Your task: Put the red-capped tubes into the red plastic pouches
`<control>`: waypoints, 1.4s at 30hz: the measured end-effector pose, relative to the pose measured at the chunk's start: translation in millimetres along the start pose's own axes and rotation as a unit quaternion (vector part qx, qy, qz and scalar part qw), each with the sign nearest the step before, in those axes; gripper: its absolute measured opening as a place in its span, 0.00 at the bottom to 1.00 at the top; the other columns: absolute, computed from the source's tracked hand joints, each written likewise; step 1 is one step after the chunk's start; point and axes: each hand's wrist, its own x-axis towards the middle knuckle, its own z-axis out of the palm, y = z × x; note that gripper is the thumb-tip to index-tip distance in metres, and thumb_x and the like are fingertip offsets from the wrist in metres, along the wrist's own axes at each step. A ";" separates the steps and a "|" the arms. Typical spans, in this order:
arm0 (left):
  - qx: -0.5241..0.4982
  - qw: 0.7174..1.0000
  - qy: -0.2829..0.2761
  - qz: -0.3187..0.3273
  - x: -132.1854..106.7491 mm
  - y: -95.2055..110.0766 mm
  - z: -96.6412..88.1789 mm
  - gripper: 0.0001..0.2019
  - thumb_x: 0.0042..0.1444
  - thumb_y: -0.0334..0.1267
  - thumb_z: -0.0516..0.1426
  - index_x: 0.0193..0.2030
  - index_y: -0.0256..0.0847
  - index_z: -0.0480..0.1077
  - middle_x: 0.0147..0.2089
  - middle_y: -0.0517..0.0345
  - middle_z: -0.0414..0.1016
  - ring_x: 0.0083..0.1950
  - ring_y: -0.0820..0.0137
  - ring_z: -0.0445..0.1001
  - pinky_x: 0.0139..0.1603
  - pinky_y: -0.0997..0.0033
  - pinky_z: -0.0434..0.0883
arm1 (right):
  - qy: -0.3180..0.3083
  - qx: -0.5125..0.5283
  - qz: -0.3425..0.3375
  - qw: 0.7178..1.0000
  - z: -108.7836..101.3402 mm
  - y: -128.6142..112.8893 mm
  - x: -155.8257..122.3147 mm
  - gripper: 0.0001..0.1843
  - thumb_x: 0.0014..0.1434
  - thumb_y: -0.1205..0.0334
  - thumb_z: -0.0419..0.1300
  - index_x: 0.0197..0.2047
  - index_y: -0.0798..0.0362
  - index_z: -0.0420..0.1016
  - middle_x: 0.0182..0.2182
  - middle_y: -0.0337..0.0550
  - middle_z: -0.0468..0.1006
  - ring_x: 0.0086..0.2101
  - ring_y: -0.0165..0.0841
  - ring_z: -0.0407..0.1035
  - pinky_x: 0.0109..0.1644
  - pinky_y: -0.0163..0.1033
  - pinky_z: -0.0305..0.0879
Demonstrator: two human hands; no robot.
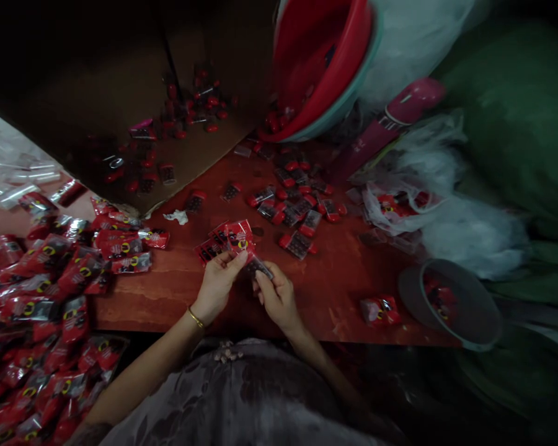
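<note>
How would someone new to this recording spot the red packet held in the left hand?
Find the cardboard box at upper left, then the reddish table in front of it. Near the table's front edge, the left hand pinches the red packet. Unlike the packets fanned out to its left, it shows a round yellow mark by the thumb.

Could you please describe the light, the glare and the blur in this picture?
Head view: dim overall, with deep shadow in the cardboard box; small glare spots on the red packets at left; pink bottle and red basin look soft, while left hand and right hand are clearer.
</note>
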 end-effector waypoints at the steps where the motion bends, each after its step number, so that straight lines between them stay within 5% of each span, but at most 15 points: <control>1: 0.003 1.000 0.003 0.000 -0.7 -2.2 1.6 0.17 0.36 0.45 0.69 0.29 0.35 0.75 0.27 0.60 0.76 0.25 0.79 0.69 0.29 0.79 0.66 | 0.023 0.002 0.003 1.000 1.9 1.1 0.4 0.12 0.64 0.53 0.49 0.37 0.51 0.66 0.21 0.33 0.66 0.17 0.23 0.57 0.20 0.30 0.55; 4: 0.018 1.000 0.004 0.009 -2.5 -5.5 4.7 0.18 0.38 0.48 0.68 0.29 0.36 0.74 0.25 0.61 0.74 0.24 0.77 0.69 0.28 0.77 0.67 | 0.069 -0.002 0.007 0.998 5.4 3.8 2.3 0.12 0.64 0.53 0.49 0.37 0.51 0.66 0.20 0.33 0.65 0.18 0.24 0.58 0.21 0.30 0.56; 10: 0.051 0.998 -0.022 0.039 4.1 2.1 0.4 0.16 0.44 0.48 0.65 0.31 0.36 0.73 0.23 0.61 0.72 0.23 0.77 0.68 0.25 0.78 0.66 | -0.030 0.038 0.009 0.999 6.4 0.1 7.8 0.13 0.64 0.51 0.49 0.37 0.51 0.65 0.22 0.32 0.66 0.17 0.23 0.58 0.20 0.30 0.56; 15: 0.059 0.997 -0.042 0.006 5.6 7.8 2.5 0.15 0.42 0.47 0.66 0.27 0.37 0.72 0.18 0.65 0.67 0.17 0.78 0.63 0.18 0.79 0.62 | 0.002 0.084 0.033 0.996 13.2 -9.6 13.3 0.13 0.63 0.49 0.50 0.36 0.51 0.64 0.19 0.30 0.64 0.17 0.24 0.59 0.21 0.30 0.57; 20: 0.007 1.000 -0.019 0.010 6.2 15.8 -2.5 0.16 0.38 0.44 0.68 0.30 0.35 0.74 0.29 0.57 0.77 0.29 0.75 0.72 0.31 0.77 0.69 | -0.037 0.106 0.046 0.993 5.2 -7.9 17.0 0.16 0.57 0.50 0.57 0.44 0.50 0.65 0.22 0.32 0.72 0.18 0.25 0.66 0.24 0.31 0.63; 25: -0.001 0.999 -0.020 -0.036 -2.6 14.2 -10.5 0.17 0.35 0.44 0.70 0.27 0.34 0.74 0.26 0.59 0.76 0.27 0.77 0.70 0.31 0.78 0.68 | 0.004 0.075 0.032 0.997 16.0 -2.7 27.8 0.12 0.51 0.52 0.62 0.32 0.51 0.67 0.20 0.31 0.70 0.16 0.24 0.64 0.19 0.30 0.59; 29: -0.014 0.997 -0.001 -0.070 -9.6 28.5 -28.0 0.17 0.34 0.42 0.71 0.27 0.35 0.73 0.28 0.58 0.77 0.30 0.73 0.74 0.36 0.74 0.71 | 0.004 -0.021 -0.057 0.998 27.0 -9.6 39.2 0.14 0.52 0.49 0.62 0.30 0.51 0.70 0.21 0.34 0.72 0.21 0.27 0.66 0.26 0.32 0.64; 33: -0.067 0.992 0.110 0.006 -5.0 74.4 -70.4 0.11 0.45 0.40 0.66 0.29 0.37 0.71 0.36 0.54 0.79 0.42 0.67 0.77 0.49 0.67 0.72 | 0.073 -0.266 -0.147 0.950 -4.6 -6.6 47.9 0.15 0.58 0.49 0.58 0.41 0.52 0.74 0.37 0.48 0.78 0.39 0.38 0.70 0.46 0.43 0.65; 35: -0.128 0.967 0.197 0.095 -2.1 97.9 -90.3 0.12 0.55 0.46 0.58 0.34 0.39 0.71 0.41 0.55 0.79 0.46 0.70 0.76 0.54 0.67 0.70 | 0.127 -0.398 -0.128 0.899 -29.2 5.4 49.1 0.19 0.60 0.51 0.54 0.47 0.56 0.72 0.45 0.55 0.76 0.45 0.44 0.67 0.51 0.50 0.60; 37: -0.150 0.951 0.217 0.163 -0.1 108.8 -98.5 0.20 0.57 0.55 0.52 0.38 0.38 0.72 0.46 0.53 0.78 0.49 0.69 0.75 0.55 0.67 0.69 | 0.139 -0.485 -0.093 0.859 -46.4 20.9 47.1 0.19 0.62 0.55 0.52 0.50 0.58 0.71 0.48 0.57 0.75 0.48 0.47 0.64 0.52 0.54 0.57; 40: 0.005 0.968 0.171 0.182 7.5 92.4 -83.0 0.24 0.49 0.58 0.58 0.41 0.38 0.73 0.47 0.49 0.77 0.49 0.63 0.75 0.55 0.61 0.69 | 0.114 -0.530 -0.113 0.833 -48.7 38.2 39.4 0.19 0.63 0.60 0.49 0.54 0.56 0.69 0.52 0.53 0.73 0.52 0.46 0.62 0.59 0.57 0.48; 42: 0.257 0.939 0.099 0.208 19.5 67.8 -62.3 0.20 0.45 0.49 0.63 0.42 0.40 0.75 0.48 0.47 0.77 0.53 0.57 0.73 0.59 0.55 0.65 | 0.089 -0.523 -0.147 0.835 -40.5 42.0 34.3 0.19 0.64 0.60 0.49 0.55 0.55 0.67 0.53 0.50 0.73 0.53 0.44 0.61 0.62 0.56 0.43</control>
